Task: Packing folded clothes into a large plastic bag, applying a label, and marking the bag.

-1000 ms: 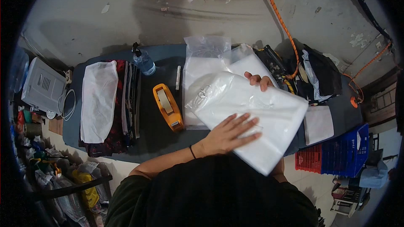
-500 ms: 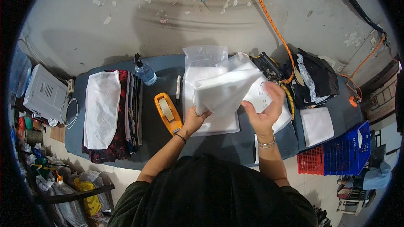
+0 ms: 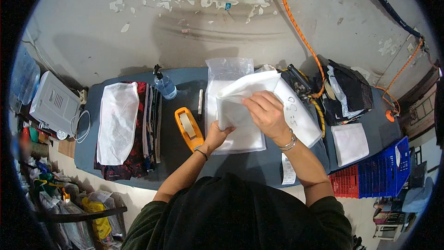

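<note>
Right hand [image 3: 267, 113], white bag [image 3: 259, 97] lifted, long axis left-right

Materials and finishes
The bag [image 3: 259, 97] was glossy white plastic; the table [image 3: 180, 150] was covered in matt dark cloth; the tape dispenser [image 3: 188, 128] was smooth orange plastic.

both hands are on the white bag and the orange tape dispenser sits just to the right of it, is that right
Not quite. Both the left hand and the right hand are on the white bag, but the orange tape dispenser sits just to the left of it, not the right. The head view shows this.
</note>
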The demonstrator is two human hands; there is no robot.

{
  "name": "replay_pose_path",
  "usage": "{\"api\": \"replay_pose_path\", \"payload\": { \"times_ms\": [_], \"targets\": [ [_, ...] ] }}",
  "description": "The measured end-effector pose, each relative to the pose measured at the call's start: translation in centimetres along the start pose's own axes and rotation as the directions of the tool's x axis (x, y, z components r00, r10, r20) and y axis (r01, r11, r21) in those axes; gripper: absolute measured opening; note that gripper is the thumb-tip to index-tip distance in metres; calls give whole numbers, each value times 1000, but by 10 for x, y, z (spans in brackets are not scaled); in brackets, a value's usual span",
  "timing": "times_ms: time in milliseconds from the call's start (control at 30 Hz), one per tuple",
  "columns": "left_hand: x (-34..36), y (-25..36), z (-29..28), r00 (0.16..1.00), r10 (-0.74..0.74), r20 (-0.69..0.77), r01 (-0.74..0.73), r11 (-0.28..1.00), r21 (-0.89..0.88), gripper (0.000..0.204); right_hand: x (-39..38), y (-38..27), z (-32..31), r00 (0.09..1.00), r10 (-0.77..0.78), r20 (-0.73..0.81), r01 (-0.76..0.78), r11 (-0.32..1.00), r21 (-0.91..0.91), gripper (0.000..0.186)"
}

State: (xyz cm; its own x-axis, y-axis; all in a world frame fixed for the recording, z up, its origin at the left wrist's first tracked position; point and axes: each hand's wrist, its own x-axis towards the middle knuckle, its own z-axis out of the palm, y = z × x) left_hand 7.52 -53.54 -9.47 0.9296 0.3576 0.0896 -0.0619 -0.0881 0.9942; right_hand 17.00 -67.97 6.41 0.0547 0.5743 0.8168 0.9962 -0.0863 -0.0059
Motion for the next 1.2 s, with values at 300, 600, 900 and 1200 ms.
{"api": "replay_pose_path", "payload": {
  "times_ms": [300, 600, 900, 1200],
  "targets": [
    [0, 5, -2, 999, -25, 23, 23, 997, 80, 18, -4, -3, -7, 995, -86, 41, 88, 995, -49, 20],
    [-11, 12, -8, 994, 53, 98, -67, 988, 137, 50, 11, -20, -10, 997, 21, -74, -33, 985, -172, 19],
    [-18, 15, 12, 962, 244, 121, -272, 894, 357, 67, 91, 43, -85, 567, 660, -493, -261, 712, 652, 6],
    [36, 10, 2, 989, 79, -127, -70, 995, 73, 32, 16, 163, -304, 573, 477, -666, -64, 837, 544, 20]
  ]
}}
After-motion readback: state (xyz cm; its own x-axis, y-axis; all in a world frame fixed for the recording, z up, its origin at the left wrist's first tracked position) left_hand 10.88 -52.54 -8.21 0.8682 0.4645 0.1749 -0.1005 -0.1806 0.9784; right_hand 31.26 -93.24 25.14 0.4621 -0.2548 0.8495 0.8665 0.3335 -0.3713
